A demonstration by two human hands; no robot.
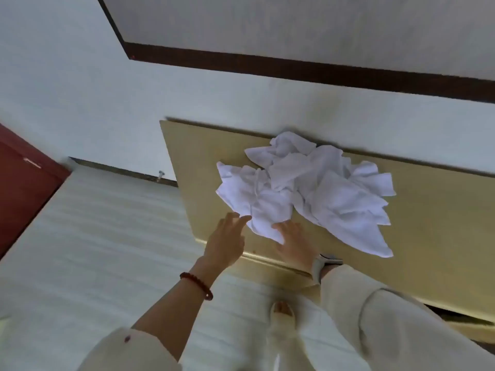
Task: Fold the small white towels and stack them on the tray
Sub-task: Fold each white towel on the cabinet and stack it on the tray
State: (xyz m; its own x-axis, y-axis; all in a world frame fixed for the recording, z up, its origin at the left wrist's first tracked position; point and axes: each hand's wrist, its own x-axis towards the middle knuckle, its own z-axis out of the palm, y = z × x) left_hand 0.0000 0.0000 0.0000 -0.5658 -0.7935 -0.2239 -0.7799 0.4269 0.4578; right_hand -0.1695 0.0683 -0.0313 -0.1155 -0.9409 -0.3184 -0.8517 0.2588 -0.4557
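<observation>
A pile of several crumpled small white towels (310,183) lies on a tan wooden table (434,226) against the wall. The nearest towel (257,202) spreads toward the table's front left corner. My left hand (227,239) reaches over that corner with fingers extended, its fingertips at the towel's near edge. My right hand (294,239) lies flat on the table with straight fingers touching the same towel's lower corner. No tray is in view.
The table stands against a pale wall with a dark brown trim band (294,68). A dark red door (24,188) is at the left. Light striped floor (107,250) spreads below, with my foot (282,311) by the table's front edge.
</observation>
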